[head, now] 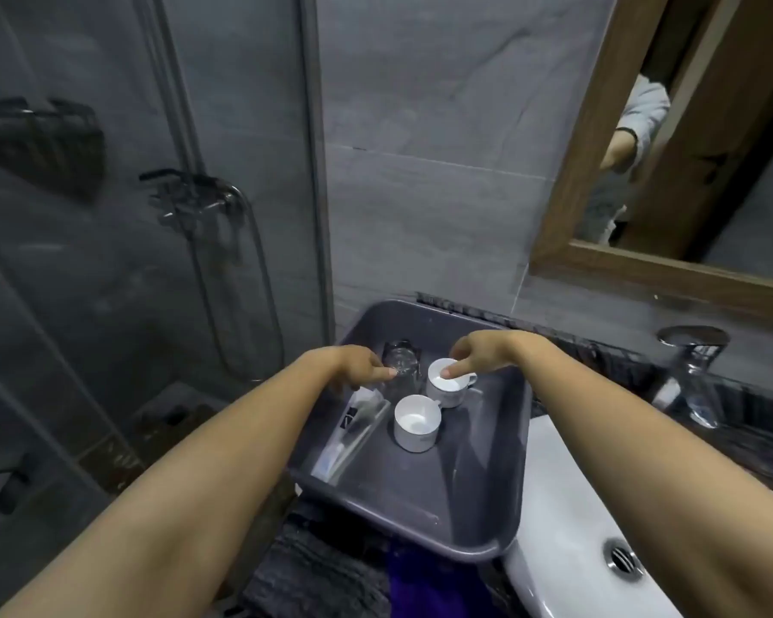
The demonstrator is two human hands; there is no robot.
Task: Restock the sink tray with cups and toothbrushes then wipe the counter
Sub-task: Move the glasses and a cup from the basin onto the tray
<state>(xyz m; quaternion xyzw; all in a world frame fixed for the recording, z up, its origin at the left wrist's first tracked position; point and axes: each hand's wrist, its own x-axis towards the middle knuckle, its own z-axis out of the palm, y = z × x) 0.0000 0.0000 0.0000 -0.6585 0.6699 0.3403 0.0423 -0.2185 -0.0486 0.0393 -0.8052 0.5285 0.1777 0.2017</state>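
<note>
1. Head view, hands: left hand (362, 370) is at the clear glass (401, 365) at the tray's far end, index finger out across its rim, other fingers curled. Can't tell if it actually grips the glass. Right hand (469, 354) has its index tip on the rim of the far white cup (448, 385), touching, not wrapped around it.
2. Task items: both cups upright in the grey tray (474, 528); near white cup (417, 422) sits just beside the far one. Wrapped toothbrush packets (353, 432) lie along the tray's left wall.
3. Surroundings: white sink (567, 519) is right of the tray, faucet (695, 350) further right.
4. Risks: cups nearly touching, so a nudge could clink or tip one. Glass looks slippery; a one-finger push may topple it. Counter wipe likely not yet done.
</note>
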